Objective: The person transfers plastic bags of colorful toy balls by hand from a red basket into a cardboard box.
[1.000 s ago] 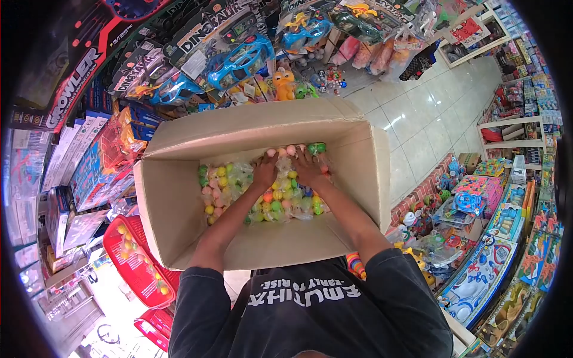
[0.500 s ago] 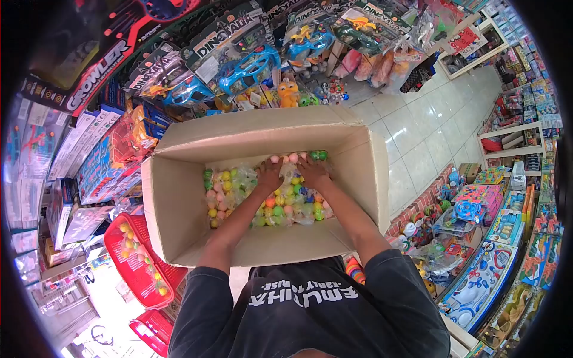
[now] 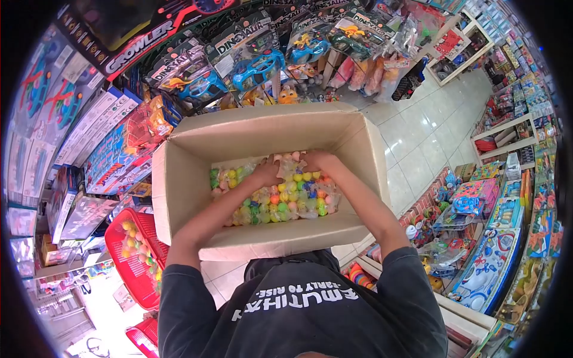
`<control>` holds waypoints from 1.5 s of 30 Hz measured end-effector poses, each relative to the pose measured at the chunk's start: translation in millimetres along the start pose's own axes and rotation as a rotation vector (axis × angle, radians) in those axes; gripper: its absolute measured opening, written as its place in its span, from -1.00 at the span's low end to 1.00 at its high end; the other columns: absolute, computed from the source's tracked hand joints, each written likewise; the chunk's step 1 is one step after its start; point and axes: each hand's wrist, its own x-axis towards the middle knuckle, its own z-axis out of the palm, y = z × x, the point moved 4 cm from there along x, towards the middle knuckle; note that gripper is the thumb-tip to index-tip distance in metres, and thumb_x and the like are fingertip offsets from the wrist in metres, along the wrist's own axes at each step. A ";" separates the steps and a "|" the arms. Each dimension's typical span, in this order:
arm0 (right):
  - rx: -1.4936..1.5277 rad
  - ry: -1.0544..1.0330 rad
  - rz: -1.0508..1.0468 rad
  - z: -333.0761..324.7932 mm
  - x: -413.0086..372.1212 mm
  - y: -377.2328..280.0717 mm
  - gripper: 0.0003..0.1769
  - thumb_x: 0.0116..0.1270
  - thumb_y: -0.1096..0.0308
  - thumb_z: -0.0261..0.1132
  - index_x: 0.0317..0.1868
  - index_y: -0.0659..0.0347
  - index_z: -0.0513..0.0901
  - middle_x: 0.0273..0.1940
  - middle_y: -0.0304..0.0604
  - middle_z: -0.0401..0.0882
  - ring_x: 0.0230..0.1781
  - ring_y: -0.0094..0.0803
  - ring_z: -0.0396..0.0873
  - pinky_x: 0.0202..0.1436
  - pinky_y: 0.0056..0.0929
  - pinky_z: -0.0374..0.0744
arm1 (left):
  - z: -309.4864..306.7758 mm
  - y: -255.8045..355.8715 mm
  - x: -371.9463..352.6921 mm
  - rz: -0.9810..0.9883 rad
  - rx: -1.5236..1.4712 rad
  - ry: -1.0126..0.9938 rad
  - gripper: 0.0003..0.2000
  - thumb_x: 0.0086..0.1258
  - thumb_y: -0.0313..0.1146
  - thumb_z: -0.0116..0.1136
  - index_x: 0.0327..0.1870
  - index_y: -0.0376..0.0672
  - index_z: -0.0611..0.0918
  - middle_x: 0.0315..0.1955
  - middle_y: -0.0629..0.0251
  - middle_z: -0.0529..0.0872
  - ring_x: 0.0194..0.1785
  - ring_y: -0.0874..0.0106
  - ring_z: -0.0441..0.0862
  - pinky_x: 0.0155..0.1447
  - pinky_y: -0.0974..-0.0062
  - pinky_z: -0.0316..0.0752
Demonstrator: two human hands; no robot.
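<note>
A deep brown cardboard box [image 3: 280, 137] holds clear plastic packs of small coloured balls [image 3: 280, 206] in yellow, green, orange, pink and blue across its bottom. Both my arms reach down into it. My left hand [image 3: 268, 171] lies over the packs near the far wall, its fingers spread and touching the plastic. Close to its right, my right hand [image 3: 317, 160] rests on the packs with fingers apart and bent downward; its fingertips are partly hidden. Pink balls [image 3: 292, 156] show between the two hands.
A red plastic basket [image 3: 128, 262] with more packed balls stands at the left, another red basket [image 3: 143, 337] below it. Packaged toys [image 3: 256, 65] hang beyond the box. Boxed toys [image 3: 122, 149] line the left; toy shelves [image 3: 486, 262] and tiled floor [image 3: 424, 128] lie right.
My hands have drawn closer together, and my right hand has turned its fingers inward to the left. The view has shifted a little; the box sits slightly farther right.
</note>
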 end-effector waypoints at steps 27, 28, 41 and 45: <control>0.966 0.406 -0.651 120.5 -265.6 -98.0 -0.78 0.27 0.37 0.16 -0.12 0.30 0.54 -0.29 -0.22 0.56 -0.30 -0.55 0.48 -0.20 -0.56 0.45 | 199.3 112.1 -236.6 -0.008 -1.164 0.310 -0.66 0.35 -0.26 0.03 0.05 -0.27 0.49 -0.09 0.21 0.60 0.01 0.41 0.52 0.08 0.46 0.41; 0.954 0.393 -0.661 142.9 -247.5 -100.7 -0.78 0.27 0.37 0.16 -0.12 0.30 0.54 -0.29 -0.22 0.56 -0.30 -0.55 0.48 -0.20 -0.56 0.45 | 235.8 96.4 -231.5 -0.074 -1.106 0.289 -0.66 0.31 -0.24 0.06 0.01 -0.26 0.50 -0.15 0.16 0.62 -0.04 0.36 0.55 0.04 0.46 0.43; 1.011 -0.121 0.111 451.2 -126.3 -30.0 -0.74 0.17 0.13 0.20 -0.24 0.11 0.56 -0.36 -0.29 0.55 -0.43 -0.51 0.49 -0.41 -0.41 0.47 | 460.2 27.3 -351.1 -0.814 -1.152 0.656 -0.65 0.19 -0.13 0.13 -0.24 -0.28 0.62 -0.35 0.07 0.67 -0.19 0.24 0.61 -0.05 0.38 0.45; 1.116 -0.118 0.208 449.1 -134.5 -37.4 -0.75 0.17 0.15 0.18 -0.22 0.10 0.54 -0.34 -0.26 0.55 -0.40 -0.48 0.49 -0.36 -0.39 0.47 | 502.5 6.9 -387.6 -0.889 -1.334 0.715 -0.64 0.19 -0.14 0.12 -0.23 -0.31 0.63 -0.34 0.07 0.68 -0.17 0.29 0.61 -0.05 0.40 0.45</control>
